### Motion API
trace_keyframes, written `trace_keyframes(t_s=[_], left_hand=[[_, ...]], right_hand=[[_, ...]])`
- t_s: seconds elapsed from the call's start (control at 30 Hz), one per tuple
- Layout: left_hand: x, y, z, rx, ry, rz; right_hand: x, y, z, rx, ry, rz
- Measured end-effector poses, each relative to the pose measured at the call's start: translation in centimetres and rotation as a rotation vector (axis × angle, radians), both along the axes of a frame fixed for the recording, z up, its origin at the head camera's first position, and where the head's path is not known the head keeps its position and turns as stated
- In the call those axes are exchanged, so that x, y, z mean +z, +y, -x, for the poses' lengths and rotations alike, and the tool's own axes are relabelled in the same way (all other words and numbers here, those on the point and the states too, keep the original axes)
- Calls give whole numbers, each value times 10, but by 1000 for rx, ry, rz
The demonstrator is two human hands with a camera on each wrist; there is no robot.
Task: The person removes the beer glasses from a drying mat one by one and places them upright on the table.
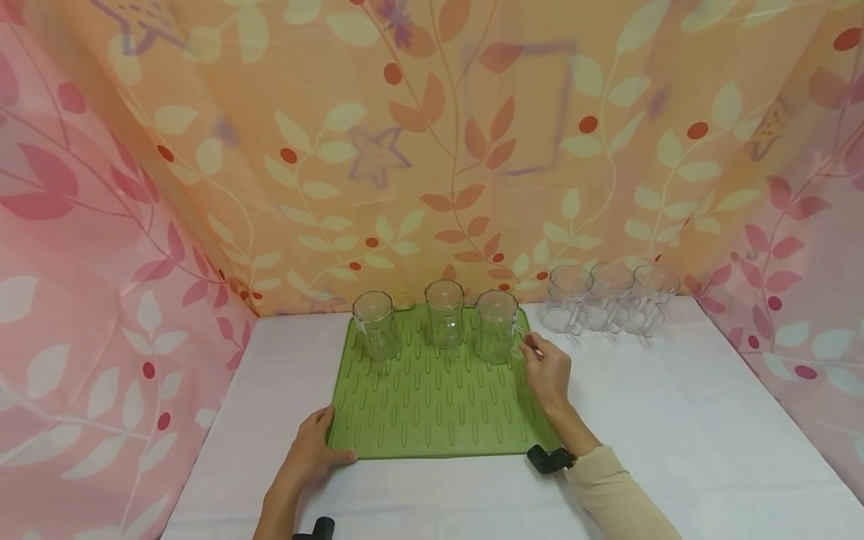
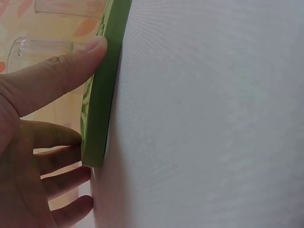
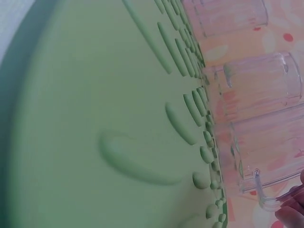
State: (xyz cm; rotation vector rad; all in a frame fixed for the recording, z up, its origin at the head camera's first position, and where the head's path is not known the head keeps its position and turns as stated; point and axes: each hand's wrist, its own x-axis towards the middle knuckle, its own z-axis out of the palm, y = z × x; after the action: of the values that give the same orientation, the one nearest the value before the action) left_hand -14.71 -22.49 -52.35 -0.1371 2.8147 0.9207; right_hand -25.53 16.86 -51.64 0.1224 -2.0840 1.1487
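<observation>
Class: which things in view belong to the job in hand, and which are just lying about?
Apparently in the job:
green, rectangular, ridged mat
three clear, cylindrical glass mugs on it

Seemingly lying about:
three clear, handled glass mugs right of the mat
orange, leaf-patterned cloth backdrop

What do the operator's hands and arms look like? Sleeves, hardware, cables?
Left hand and right hand: no gloves. Right arm: plain beige sleeve, stubby black wrist hardware. Left: similar black piece at the frame's bottom edge; no sleeve in view. No cables or markings visible.
</observation>
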Motion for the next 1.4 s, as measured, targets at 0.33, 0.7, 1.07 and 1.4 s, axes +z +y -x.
trace_keyframes(t_s=[0.33, 0.7, 1.07, 1.4], left_hand=[[0, 0, 0, 0, 1, 3], [3, 1, -1, 4, -2, 8], [4, 2, -2, 14, -13, 0], [3, 2, -1, 18, -16, -5]], right_hand=[[3, 5, -4, 40, 11, -10], [19, 9, -18, 126, 42, 52], [36, 9, -27, 137, 91, 59], [70, -2, -51, 141, 162, 29]])
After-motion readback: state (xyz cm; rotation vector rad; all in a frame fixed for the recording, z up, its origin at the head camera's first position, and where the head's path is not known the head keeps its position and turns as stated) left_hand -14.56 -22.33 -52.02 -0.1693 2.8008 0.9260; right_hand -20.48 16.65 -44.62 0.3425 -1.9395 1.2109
